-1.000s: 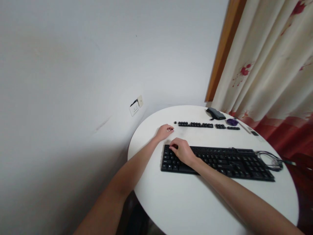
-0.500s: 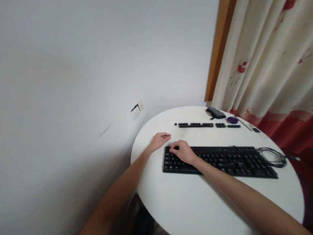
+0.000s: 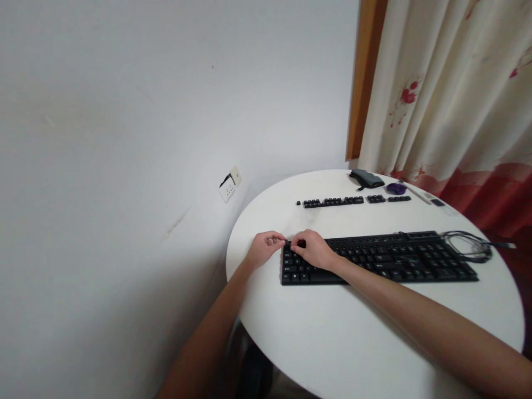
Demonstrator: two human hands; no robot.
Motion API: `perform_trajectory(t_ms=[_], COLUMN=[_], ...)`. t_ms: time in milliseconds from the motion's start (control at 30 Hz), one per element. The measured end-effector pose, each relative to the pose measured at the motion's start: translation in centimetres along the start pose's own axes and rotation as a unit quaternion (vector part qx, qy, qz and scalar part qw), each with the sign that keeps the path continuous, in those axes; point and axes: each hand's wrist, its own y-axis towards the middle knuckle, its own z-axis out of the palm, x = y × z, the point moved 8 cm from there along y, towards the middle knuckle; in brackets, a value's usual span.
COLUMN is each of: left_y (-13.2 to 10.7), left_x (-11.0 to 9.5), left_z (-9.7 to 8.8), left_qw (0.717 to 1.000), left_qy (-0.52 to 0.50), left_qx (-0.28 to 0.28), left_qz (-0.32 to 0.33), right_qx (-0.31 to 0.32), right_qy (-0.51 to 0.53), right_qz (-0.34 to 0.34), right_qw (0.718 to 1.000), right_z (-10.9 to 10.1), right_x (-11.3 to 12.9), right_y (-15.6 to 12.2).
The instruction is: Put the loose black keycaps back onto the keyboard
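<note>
A black keyboard (image 3: 441, 267) lies on the round white table, most of its keys showing. At its upper left corner my left hand (image 3: 263, 248) has thumb and fingertips pinched together, touching or very near the edge. My right hand (image 3: 312, 250) rests over the upper left keys in a pinch, its fingertips close to the left ones. Whatever sits between the fingertips of either hand is too small to make out. Behind the keyboard, black keycaps (image 3: 333, 203) stand in a row of groups, with a single keycap (image 3: 298, 203) at the left end.
A coiled cable (image 3: 465, 256) lies at the keyboard's right end. Farther back are a dark grey pouch (image 3: 367, 179), a purple bundle (image 3: 396, 189) and a small black item (image 3: 438, 203). The wall with a socket (image 3: 228, 190) borders the table's left; a curtain (image 3: 436, 111) hangs behind.
My left hand has come down to the keyboard's upper left corner, and its fingers have closed into a pinch. My right hand stays over the same keys. The view has shifted slightly.
</note>
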Motion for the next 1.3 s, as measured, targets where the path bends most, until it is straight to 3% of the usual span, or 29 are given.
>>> perform_trajectory(t_ms=[100,333,533,1100,1300], left_y=[-0.1,-0.5,-0.8,-1.7,-1.6], left_x=[0.0,-0.5,-1.5,-3.8,-3.9], left_z=[0.3,0.3,0.2,0.5,0.4], left_qw=[0.999,0.998,0.994,0.969,0.971], left_qy=[-0.018,0.001,0.008,0.075,0.054], left_qx=[0.035,0.061,0.046,0.054,0.044], left_qz=[-0.002,0.024,0.098,0.228,0.230], right_qx=[-0.001,0.002,-0.002,0.011,0.007], right_qy=[0.001,0.001,0.001,-0.055,-0.053], right_qz=[0.000,-0.005,-0.014,-0.085,-0.079], right_qw=[1.000,1.000,1.000,0.995,0.995], right_z=[0.0,0.1,-0.2,-0.1,0.0], right_x=[0.0,0.0,0.3,2.2,1.9], right_y=[0.0,0.0,-0.1,-0.7,-0.6])
